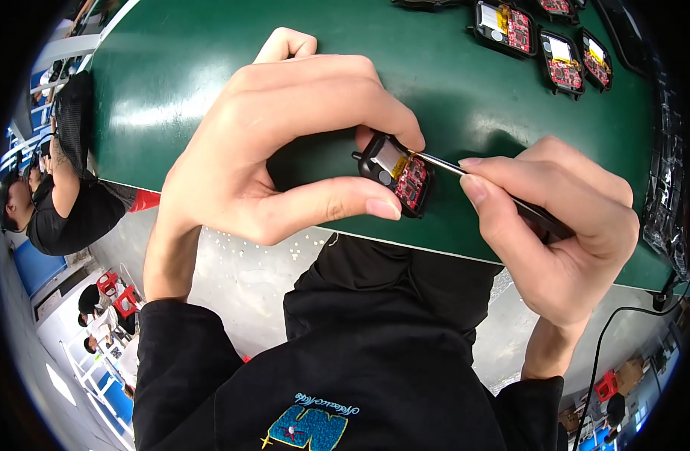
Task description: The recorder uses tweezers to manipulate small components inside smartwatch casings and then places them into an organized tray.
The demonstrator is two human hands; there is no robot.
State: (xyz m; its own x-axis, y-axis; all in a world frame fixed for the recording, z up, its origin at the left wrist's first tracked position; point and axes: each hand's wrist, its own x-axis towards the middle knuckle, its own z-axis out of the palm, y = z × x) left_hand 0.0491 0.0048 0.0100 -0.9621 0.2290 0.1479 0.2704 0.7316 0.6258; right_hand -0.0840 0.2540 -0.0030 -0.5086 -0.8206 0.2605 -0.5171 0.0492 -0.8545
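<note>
Between the thumb and fingers of my left hand (285, 135) is a small black device housing (394, 177), held tilted above the table. Its uncovered inside shows a red circuit board, a silver battery-like block and a strip of yellow tape. Thumb and forefinger of my right hand (563, 218) pinch a pair of slim metal tweezers (443, 163). The tip of the tweezers reaches the housing's upper edge beside the yellow tape; whether it grips anything there is too small to tell.
Several similar opened housings (506, 28) lie on the green table (180, 68) at the far right. Dark plastic-wrapped material (667, 180) runs along the right edge. A black cable (597, 353) hangs at the lower right. Another person (67, 195) sits at the left.
</note>
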